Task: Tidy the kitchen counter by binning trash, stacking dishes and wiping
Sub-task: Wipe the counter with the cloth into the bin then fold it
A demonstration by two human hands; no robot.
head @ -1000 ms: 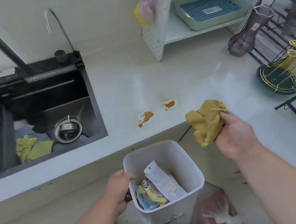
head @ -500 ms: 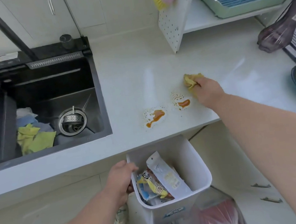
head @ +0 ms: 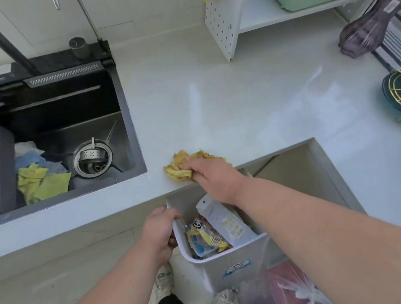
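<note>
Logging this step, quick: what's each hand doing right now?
Left hand: grips the rim of the white bin.
Right hand: grips the yellow cloth, pressed on the counter edge.

Left hand: seen from the back, fingers curled over a rim and closed on it, thumb tucked beside.
Left forearm: bare, extended forward from the lower left.
Right hand: held palm down, farther forward than the left hand, fingers bunched and pressed on cloth.
Right forearm: bare, stretched forward from the lower right, crossed above the left hand's grip.
Legs: dark trousers and light shoes are seen below the hands.
</note>
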